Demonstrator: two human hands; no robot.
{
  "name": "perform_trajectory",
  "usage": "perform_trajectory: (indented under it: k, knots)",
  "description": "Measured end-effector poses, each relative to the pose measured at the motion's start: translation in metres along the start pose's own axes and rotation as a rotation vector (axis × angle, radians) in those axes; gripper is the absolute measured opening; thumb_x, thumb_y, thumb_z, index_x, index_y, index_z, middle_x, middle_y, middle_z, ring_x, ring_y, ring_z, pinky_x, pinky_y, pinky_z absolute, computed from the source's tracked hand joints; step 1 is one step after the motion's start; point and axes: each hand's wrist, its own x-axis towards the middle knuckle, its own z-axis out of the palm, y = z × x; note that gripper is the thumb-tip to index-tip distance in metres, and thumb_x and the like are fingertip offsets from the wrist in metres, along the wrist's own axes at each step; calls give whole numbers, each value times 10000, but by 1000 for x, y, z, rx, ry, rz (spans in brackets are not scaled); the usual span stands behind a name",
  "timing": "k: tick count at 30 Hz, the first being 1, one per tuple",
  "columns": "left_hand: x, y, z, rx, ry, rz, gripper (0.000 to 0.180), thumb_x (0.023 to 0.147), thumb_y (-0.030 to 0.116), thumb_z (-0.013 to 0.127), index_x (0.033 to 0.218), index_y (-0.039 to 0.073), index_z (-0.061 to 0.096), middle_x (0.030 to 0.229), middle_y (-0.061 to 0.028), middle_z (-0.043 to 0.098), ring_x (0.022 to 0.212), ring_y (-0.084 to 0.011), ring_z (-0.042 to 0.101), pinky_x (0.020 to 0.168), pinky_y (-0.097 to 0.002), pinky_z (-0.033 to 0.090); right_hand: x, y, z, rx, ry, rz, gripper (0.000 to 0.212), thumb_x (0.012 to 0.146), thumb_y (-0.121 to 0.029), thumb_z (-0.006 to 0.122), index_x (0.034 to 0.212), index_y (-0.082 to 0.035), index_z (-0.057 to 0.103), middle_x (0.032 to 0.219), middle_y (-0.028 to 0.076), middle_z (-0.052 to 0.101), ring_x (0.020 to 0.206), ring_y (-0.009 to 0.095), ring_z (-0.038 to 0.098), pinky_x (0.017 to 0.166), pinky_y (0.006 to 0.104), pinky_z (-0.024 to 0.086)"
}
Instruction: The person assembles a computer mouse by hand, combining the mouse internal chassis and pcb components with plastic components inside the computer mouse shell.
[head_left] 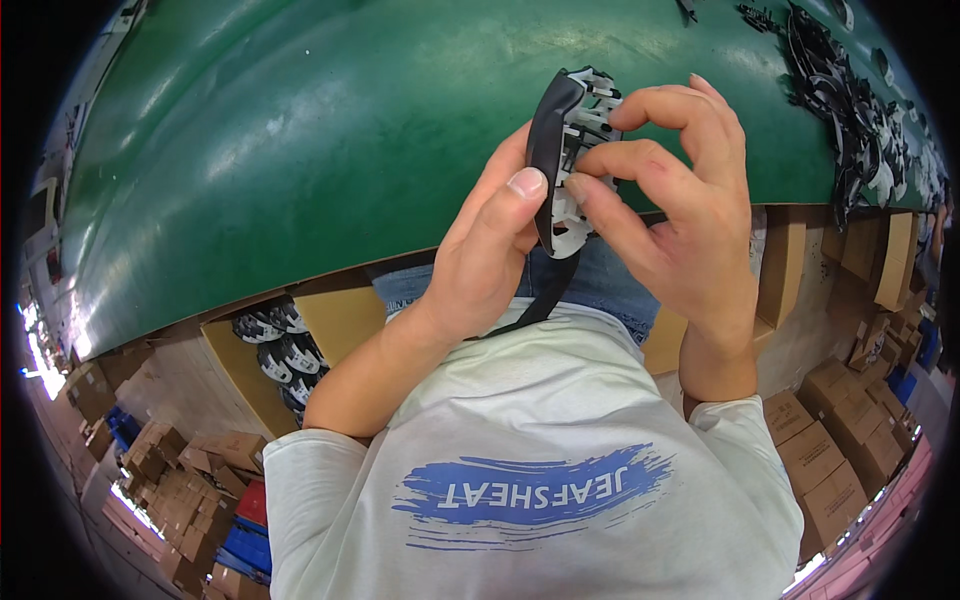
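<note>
A curved plastic part (553,125), with a smooth black outer shell and white ribbed pieces along its inner side, is held upright above the near edge of the green table. My left hand (482,235) is closed around its left side, the thumb pressing on the black shell. My right hand (695,190) comes in from the right. Its thumb and index finger pinch together at the white ribs, and another fingertip touches higher up. Whatever sits between those fingertips is too small or hidden to name. A black strap (552,295) runs below the part, across my shirt.
The green table (300,150) stretches ahead. Black and white plastic parts (850,110) lie heaped at its right end. Below the edge at left, an open carton (340,328) stands by several black-and-white parts (290,355). Cardboard boxes (825,480) are stacked on both sides.
</note>
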Motion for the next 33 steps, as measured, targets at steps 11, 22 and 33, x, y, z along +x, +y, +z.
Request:
perform_trajectory:
  k: [11,22,33]
  knots:
    - [-1,-6,1,-119,55,-60,656,1081,256,483,1659,5,302,1459,-96,551,1331,-172,543,1105,-340,441,-2,-7,4,-142,-24,-64,296,710,-89,878,989,-146,793,1144,60,674,1118,290,660,1133,599,440]
    - [3,-4,4,-11,95,46,745,954,84,521,1664,34,301,1537,-154,528,1402,-253,552,1183,-424,450,-6,10,5,0,99,-57,287,744,-76,892,1019,-100,814,1054,75,685,1024,243,648,1119,562,470]
    - [2,-5,5,53,247,-27,538,975,15,520,1510,-34,485,1305,-93,670,1182,-154,628,1037,-324,509,-12,15,23,285,176,124,484,838,-72,836,1298,-64,686,1241,128,649,1049,245,637,938,367,543]
